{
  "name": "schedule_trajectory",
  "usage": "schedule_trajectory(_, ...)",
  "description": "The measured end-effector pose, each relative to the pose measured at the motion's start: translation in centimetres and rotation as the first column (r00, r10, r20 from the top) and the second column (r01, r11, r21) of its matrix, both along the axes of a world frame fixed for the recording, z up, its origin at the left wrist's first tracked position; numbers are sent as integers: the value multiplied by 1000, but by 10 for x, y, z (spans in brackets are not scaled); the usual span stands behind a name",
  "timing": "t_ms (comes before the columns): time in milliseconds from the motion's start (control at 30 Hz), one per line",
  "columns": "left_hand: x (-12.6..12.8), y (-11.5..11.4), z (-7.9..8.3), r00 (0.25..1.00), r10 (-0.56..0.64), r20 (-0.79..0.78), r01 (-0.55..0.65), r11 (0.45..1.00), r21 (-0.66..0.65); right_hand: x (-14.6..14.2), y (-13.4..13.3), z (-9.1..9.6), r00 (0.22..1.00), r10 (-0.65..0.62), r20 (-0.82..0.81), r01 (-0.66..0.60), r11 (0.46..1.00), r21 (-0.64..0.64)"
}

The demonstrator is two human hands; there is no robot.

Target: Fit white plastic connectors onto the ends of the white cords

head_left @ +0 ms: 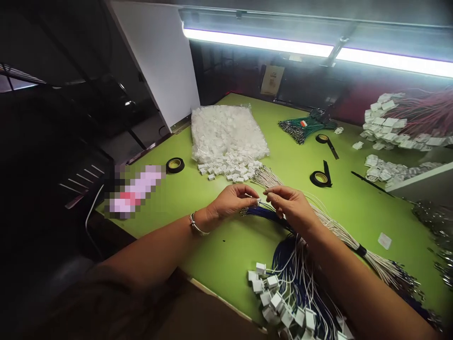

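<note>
My left hand (235, 199) pinches a small white connector housing (258, 201) between thumb and fingertips. Just to its right, my right hand (288, 203) has its thumb and finger closed on what looks like the tip of a thin wire; the fingers mostly cover it. Beneath both hands lies a bundle of dark blue wires (260, 213). A bundle of white wires (269, 177) with metal terminals passes behind and under my right forearm. Near the front edge, several finished-looking wires end in white connectors (276, 301).
A plastic bag of white connectors (226, 130) spills loose connectors (230, 167) onto the green table (212, 259). Black tape rolls (175, 165) (320, 178) lie around. Green wires (306, 125) sit behind, and red wires with connectors (385, 120) at right. A lamp (262, 42) hangs above.
</note>
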State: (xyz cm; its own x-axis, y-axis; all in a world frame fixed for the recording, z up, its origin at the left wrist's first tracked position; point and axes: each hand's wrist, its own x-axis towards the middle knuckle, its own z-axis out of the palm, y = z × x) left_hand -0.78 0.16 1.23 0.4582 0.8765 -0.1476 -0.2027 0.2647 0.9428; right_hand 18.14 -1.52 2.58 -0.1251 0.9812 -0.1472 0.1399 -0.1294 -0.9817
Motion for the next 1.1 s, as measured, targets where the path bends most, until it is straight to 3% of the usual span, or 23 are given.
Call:
schedule_trajectory(100, 2, -1, -6, 997, 1, 77, 4, 998, -66, 2, -12, -3, 999, -3, -36, 2, 1000, -22)
schedule_trajectory(200, 3, 0, -9, 992, 3, 124, 12, 993, -119, 1, -13, -7, 990, -24, 136, 4, 989, 149)
schedule_trajectory(367, 2, 1, -11, 991, 1, 132, 21, 986, -164, -2, -13, -11, 912, -169, 375, -54, 855, 516)
schedule_trajectory(533, 2, 1, -14, 992, -24, 122, 43, 987, -156, -3, -15, -17, 871, -233, 433, -93, 787, 610)
schedule_trajectory(633, 2, 1, -15, 993, -11, 119, 29, 989, -144, -3, -19, -17, 787, -294, 543, -186, 726, 662)
schedule_trajectory(767, 3, 0, -14, 993, 24, 117, -4, 986, -168, -7, -25, -16, 599, -417, 684, -339, 641, 688)
schedule_trajectory(867, 4, -1, -11, 997, 24, 74, -15, 992, -123, -8, -26, -16, 570, -414, 710, -363, 648, 670)
schedule_trajectory(1000, 4, 0, -4, 994, -51, -95, 54, 998, 34, -7, -26, -17, 670, -263, 694, -374, 688, 622)
schedule_trajectory(1100, 4, 1, -1, 988, -19, -155, 37, 993, 113, -7, -26, -18, 745, -245, 621, -276, 734, 620)
